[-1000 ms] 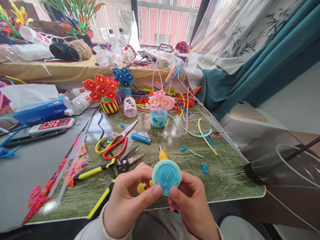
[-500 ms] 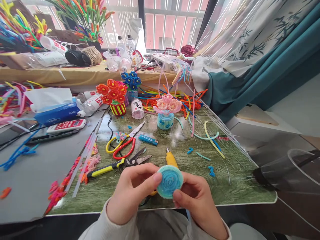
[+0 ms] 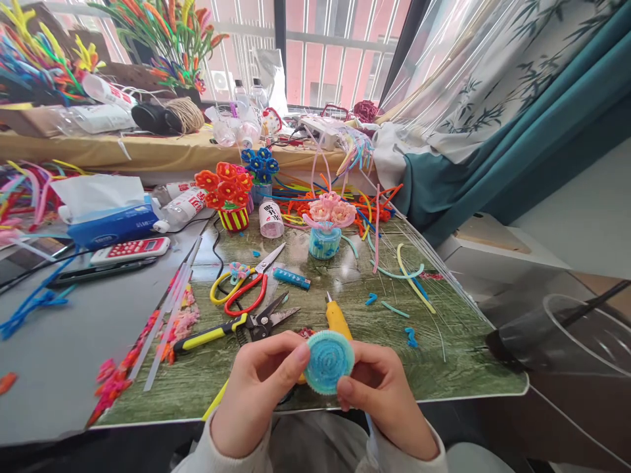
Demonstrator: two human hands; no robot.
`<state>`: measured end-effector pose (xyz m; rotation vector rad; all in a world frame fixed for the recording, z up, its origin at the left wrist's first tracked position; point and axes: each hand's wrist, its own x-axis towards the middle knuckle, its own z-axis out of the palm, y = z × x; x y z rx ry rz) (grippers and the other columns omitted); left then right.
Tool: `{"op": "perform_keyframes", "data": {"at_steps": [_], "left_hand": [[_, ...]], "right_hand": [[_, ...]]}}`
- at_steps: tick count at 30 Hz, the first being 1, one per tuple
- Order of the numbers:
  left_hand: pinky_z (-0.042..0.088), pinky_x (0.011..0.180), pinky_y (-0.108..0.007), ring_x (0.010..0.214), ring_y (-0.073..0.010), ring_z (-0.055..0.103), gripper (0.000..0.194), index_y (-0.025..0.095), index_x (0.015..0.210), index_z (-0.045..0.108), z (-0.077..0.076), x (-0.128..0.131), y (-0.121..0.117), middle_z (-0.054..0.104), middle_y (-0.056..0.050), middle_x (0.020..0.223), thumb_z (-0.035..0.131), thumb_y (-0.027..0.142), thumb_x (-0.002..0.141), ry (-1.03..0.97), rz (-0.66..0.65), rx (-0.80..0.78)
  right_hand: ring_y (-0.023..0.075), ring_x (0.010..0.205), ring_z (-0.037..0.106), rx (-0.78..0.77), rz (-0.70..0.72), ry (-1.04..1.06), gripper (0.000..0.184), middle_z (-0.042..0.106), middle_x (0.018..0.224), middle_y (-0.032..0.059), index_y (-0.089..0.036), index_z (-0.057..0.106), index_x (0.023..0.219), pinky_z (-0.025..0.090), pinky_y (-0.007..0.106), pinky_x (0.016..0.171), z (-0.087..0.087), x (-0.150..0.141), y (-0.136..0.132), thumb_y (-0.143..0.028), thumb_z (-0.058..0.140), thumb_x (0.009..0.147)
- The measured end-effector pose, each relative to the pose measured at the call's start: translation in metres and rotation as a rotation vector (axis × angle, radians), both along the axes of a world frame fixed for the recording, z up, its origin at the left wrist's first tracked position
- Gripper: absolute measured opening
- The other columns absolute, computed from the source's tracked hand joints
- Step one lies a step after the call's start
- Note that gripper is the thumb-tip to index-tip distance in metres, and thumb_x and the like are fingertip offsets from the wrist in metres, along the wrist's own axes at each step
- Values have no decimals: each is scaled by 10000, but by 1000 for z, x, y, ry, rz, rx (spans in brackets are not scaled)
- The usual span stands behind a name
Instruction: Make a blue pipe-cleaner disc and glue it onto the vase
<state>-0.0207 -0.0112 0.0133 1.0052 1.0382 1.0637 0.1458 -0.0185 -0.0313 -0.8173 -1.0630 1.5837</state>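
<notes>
Between my two hands is a round blue disc (image 3: 328, 362) of coiled pipe cleaner with a pale turquoise ridged rim, its flat spiral face turned up towards me. My left hand (image 3: 263, 381) grips its left edge, thumb on the face. On the lower right edge, my right hand (image 3: 382, 387) pinches it between thumb and fingers. Just beyond the disc lies a yellow glue gun (image 3: 338, 319), nozzle pointing away, its rear hidden by the disc and hands. Left of it are black-and-yellow shears (image 3: 241, 323) and red-and-yellow scissors (image 3: 246, 282). A blue lighter (image 3: 292, 278) rests near the scissors.
Behind stand a pink flower pot with a blue base (image 3: 325, 242), an orange flower pot (image 3: 233, 218) and a clear cup (image 3: 271, 220). Pipe cleaner pieces (image 3: 417, 279) lie to the right. Glue sticks (image 3: 170, 322) and a tissue box (image 3: 113, 220) are at the left.
The disc and both hands have shifted slightly left and down in view, with the grip unchanged. The camera view has turned a little; a yellow strip now shows beside my left wrist.
</notes>
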Motion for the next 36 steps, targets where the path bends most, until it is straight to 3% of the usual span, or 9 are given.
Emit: {"op": "perform_keyframes", "data": {"at_steps": [4,9,13,16,20,25,30,36], "left_hand": [[439,671,-238,729,-165,572,372,159,820,734,4,-7,-4,659,-34,747,629,516,815,200,30,102],[396,571,-234,639,-141,509,398,138,762,698,-7,-14,-8,610,-23,672,675,535,750,309,-130,33],[389,561,-234,623,-135,502,402,137,717,659,-16,-14,-10,608,-19,668,706,537,702,270,-129,-29],[403,573,-236,628,-137,518,388,137,687,648,-13,-13,-12,614,-17,656,743,513,667,196,-119,-71],[414,581,-223,620,-124,527,361,131,691,695,-2,-11,-12,629,-10,642,798,471,625,77,-75,-123],[387,525,-208,550,-97,485,323,157,708,738,2,-7,-11,613,19,585,804,460,618,38,75,-94],[397,524,-219,545,-106,492,308,159,664,727,0,-4,-10,619,9,574,793,459,632,67,145,-47],[473,629,-235,644,-138,575,304,157,711,742,-3,-1,-11,680,-13,648,810,440,626,36,178,-54]], "right_hand": [[73,501,465,9,71,-65,194,579,598,-28,-174,718,745,390,172,466,5,1,1,-352,792,720],[87,542,492,38,159,-161,218,612,641,-12,-153,710,733,401,196,507,9,1,0,-347,806,707],[86,528,492,42,122,-137,226,592,623,-14,-154,692,700,401,197,490,11,-2,-3,-360,769,748],[81,504,488,28,93,-112,254,593,612,-14,-157,682,675,399,191,462,11,-5,-4,-385,778,734],[96,461,508,30,22,-89,319,596,557,-7,-161,674,652,415,205,434,6,-8,-1,-455,779,718],[89,427,496,42,-67,-72,419,596,527,-10,-164,673,682,360,188,389,0,-10,2,-576,754,696],[91,436,534,0,-83,-85,297,620,529,-17,-168,685,704,385,179,406,5,-11,-1,-439,807,695],[98,420,554,-69,-158,-80,298,638,518,-17,-162,676,663,410,178,386,8,-18,1,-405,846,638]]}}
